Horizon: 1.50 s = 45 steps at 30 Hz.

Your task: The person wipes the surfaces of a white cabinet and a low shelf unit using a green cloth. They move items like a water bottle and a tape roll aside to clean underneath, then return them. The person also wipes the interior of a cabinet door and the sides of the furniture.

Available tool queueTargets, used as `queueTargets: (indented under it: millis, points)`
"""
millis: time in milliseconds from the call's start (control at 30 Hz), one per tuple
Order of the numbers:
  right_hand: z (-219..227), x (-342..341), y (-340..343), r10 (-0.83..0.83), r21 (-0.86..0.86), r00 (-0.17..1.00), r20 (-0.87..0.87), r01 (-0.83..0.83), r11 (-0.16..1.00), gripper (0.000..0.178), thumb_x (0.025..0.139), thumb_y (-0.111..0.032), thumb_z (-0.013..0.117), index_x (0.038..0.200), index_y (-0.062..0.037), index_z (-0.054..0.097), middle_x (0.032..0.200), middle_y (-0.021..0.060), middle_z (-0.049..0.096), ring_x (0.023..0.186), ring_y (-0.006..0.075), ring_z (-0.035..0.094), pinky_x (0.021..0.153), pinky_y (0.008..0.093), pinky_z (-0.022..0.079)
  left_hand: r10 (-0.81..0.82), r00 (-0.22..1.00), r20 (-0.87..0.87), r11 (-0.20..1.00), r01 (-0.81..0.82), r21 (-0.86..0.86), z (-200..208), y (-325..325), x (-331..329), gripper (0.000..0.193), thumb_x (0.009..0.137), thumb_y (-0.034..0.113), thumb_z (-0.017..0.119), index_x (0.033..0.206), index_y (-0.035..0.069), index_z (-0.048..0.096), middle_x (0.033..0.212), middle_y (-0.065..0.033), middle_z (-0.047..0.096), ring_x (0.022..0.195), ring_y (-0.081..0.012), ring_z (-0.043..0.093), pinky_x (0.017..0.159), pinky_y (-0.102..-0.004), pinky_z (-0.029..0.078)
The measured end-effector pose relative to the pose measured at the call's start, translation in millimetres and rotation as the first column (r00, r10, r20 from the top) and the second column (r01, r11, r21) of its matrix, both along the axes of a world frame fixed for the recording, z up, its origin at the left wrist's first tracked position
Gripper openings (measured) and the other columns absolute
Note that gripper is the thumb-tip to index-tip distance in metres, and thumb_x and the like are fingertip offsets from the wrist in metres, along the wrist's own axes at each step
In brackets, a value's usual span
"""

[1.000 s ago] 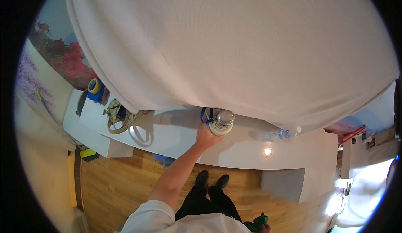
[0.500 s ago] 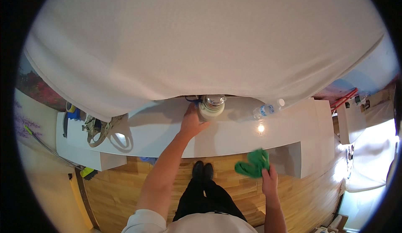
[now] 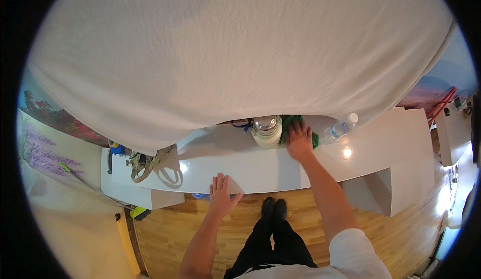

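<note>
My right hand lies over a crumpled green cloth on the white desk, fingers stretched out on top of it. Cloth shows on both sides of the hand. Just left of it, and close to it, stands a clear-topped jar with a pale, cream-coloured lower part. My left hand is at the front edge of the desk, fingers apart, with nothing in it. Whether its fingertips touch the desktop I cannot tell.
A clear bottle with a white cap stands right of the cloth. A handled bag sits at the desk's left end. White fabric hangs over the far side. A broom leans at the left; open shelving is below right.
My right hand has carried the green cloth up from in front of the desk onto it, beside the jar. My left hand has let go of the jar and drawn back to the front edge.
</note>
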State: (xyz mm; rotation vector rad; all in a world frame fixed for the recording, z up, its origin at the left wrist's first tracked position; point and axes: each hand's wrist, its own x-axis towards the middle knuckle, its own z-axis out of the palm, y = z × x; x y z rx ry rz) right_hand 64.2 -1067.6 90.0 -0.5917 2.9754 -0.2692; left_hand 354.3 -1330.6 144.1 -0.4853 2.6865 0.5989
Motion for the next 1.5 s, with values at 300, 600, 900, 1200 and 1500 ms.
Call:
queueTargets:
  millis: [300,600,900,1200,1500]
  points:
    - [-8.0,93.9,20.1,-0.167,-0.14,0.984,-0.057,0.158,0.977,0.058,0.101,-0.025,0.064,0.152,0.0,0.051,0.168,0.0201,0.037,0.158,0.0426,0.029,0.13,0.0591,0.021,-0.039,0.996,0.076,0.998,0.035,0.049,4.4,-27.9,11.4,0.105,0.089,0.052,0.077,0.172,0.014,0.025,0.181,-0.0183,0.009,0.167,-0.0403,0.008,0.133,-0.0552,0.014]
    - [7.7,168.4,-161.3,0.119,-0.221,0.992,-0.044,-0.126,0.967,0.062,0.098,-0.021,0.066,0.153,0.0031,0.049,0.167,0.0239,0.037,0.154,0.0472,0.032,0.128,0.0606,0.022,-0.141,0.988,0.067,0.984,0.132,0.12,-0.4,-44.4,16.1,0.113,0.082,0.04,0.083,0.173,0.016,0.021,0.181,-0.0156,0.006,0.167,-0.0385,0.005,0.132,-0.0582,0.015]
    - [1.8,109.8,-339.2,-0.107,0.037,0.994,-0.009,0.107,0.994,0.068,0.102,-0.035,0.049,0.163,-0.0062,0.04,0.174,0.0222,0.028,0.159,0.0465,0.026,0.129,0.0594,0.021,-0.145,0.937,-0.317,0.929,0.239,0.283,-34.1,-132.4,62.2,0.073,0.085,0.025,0.079,0.15,0.005,0.053,0.167,-0.0213,0.038,0.156,-0.0465,0.033,0.125,-0.0586,0.033]
    - [0.6,191.5,-415.4,0.411,-0.19,0.91,-0.049,-0.412,0.891,0.053,0.097,-0.019,0.054,0.149,-0.0116,0.062,0.166,0.0187,0.045,0.156,0.0417,0.035,0.128,0.0577,0.027,-0.13,0.98,-0.15,0.989,0.117,-0.09,-13.7,-238.9,123.9,0.089,0.084,0.02,0.082,0.16,0.002,0.038,0.168,-0.0265,0.032,0.157,-0.0486,0.028,0.129,-0.0579,0.025]
    - [-13.9,126.0,-260.4,-0.305,-0.049,0.945,-0.121,0.301,0.952,0.054,0.1,-0.021,0.051,0.151,-0.0051,0.056,0.16,0.02,0.048,0.153,0.0441,0.035,0.125,0.0593,0.028,-0.284,0.956,-0.075,0.956,0.277,-0.096,-9.7,-235.5,120.0,0.107,0.077,0.038,0.086,0.162,-0.003,0.034,0.17,-0.0297,0.027,0.159,-0.0496,0.024,0.13,-0.0576,0.024]
